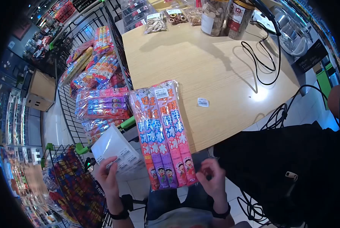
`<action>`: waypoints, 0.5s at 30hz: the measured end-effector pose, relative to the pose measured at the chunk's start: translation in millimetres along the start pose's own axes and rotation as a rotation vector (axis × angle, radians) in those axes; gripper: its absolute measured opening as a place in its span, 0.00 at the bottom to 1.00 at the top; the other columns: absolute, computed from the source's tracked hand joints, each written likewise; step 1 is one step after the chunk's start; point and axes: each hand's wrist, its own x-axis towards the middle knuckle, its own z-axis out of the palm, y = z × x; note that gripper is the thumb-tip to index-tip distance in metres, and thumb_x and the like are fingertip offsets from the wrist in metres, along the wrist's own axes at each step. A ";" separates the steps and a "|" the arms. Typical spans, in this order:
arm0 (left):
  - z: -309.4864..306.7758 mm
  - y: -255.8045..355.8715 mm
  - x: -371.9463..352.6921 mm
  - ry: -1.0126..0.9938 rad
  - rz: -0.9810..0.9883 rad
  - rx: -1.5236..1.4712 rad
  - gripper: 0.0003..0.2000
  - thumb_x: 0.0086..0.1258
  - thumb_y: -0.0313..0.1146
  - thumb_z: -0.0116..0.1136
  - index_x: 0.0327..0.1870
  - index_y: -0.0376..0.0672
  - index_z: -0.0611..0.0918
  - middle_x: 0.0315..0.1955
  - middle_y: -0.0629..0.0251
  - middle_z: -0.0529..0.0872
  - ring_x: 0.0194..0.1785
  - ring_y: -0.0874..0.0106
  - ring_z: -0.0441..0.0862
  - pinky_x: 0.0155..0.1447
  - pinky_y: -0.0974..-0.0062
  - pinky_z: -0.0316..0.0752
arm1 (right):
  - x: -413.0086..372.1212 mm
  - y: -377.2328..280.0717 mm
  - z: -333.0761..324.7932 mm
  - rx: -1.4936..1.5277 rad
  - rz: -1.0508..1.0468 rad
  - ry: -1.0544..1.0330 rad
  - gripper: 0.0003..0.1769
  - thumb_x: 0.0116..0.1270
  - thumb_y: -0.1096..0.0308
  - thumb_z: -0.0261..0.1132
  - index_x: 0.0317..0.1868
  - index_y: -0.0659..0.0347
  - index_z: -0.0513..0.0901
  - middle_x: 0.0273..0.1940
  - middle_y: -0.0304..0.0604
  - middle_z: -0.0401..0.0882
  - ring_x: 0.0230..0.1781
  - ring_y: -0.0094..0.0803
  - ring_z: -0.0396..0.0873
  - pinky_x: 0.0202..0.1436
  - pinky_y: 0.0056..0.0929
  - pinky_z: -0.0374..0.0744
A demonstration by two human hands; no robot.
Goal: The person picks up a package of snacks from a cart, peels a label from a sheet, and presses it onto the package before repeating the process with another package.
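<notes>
A clear-wrapped pack of ice pop tubes, orange, purple and pink, lies over the near left edge of the table, its lower end sticking out toward me. A white barcode sticker is on its upper part. My left hand is closed on the edge of a white sheet of barcode labels, left of the pack. Beside the pack's lower right corner, my right hand has its fingers curled with thumb and forefinger close together. Whatever may be between them is too small to make out.
One loose barcode label lies on the wooden table. Jars, small food bags and a black cable are toward the back. A cart with more packs stands left, a filled basket below it. Black cloth hangs right.
</notes>
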 end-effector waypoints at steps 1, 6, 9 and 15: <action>9.8 3.0 1.3 0.010 0.012 -0.004 0.12 0.63 0.21 0.51 0.47 0.33 0.78 0.45 0.63 0.79 0.48 0.76 0.74 0.53 0.80 0.66 | -5.1 19.8 3.0 0.151 0.046 -0.098 0.26 0.53 0.69 0.69 0.50 0.67 0.69 0.33 0.43 0.79 0.31 0.23 0.79 0.36 0.20 0.77; 41.8 10.1 -12.7 -0.010 -0.117 0.167 0.13 0.66 0.25 0.48 0.50 0.34 0.77 0.43 0.62 0.80 0.47 0.77 0.74 0.51 0.81 0.67 | -8.7 12.2 42.8 0.640 0.052 -0.226 0.33 0.54 0.66 0.70 0.57 0.68 0.65 0.46 0.43 0.76 0.46 0.24 0.75 0.51 0.24 0.73; 48.8 9.4 -19.6 -0.115 -0.089 0.168 0.17 0.69 0.33 0.47 0.53 0.32 0.75 0.46 0.58 0.80 0.51 0.73 0.74 0.56 0.76 0.66 | -4.0 4.5 46.7 0.551 0.049 -0.260 0.34 0.54 0.66 0.70 0.58 0.67 0.64 0.47 0.43 0.76 0.48 0.23 0.74 0.54 0.24 0.71; 52.0 -29.3 -21.9 -0.232 -0.389 -0.437 0.30 0.71 0.53 0.34 0.54 0.29 0.73 0.49 0.54 0.79 0.55 0.67 0.74 0.61 0.68 0.65 | -9.8 4.8 45.1 0.588 0.033 -0.345 0.33 0.54 0.65 0.70 0.57 0.67 0.65 0.45 0.43 0.77 0.47 0.25 0.75 0.53 0.25 0.72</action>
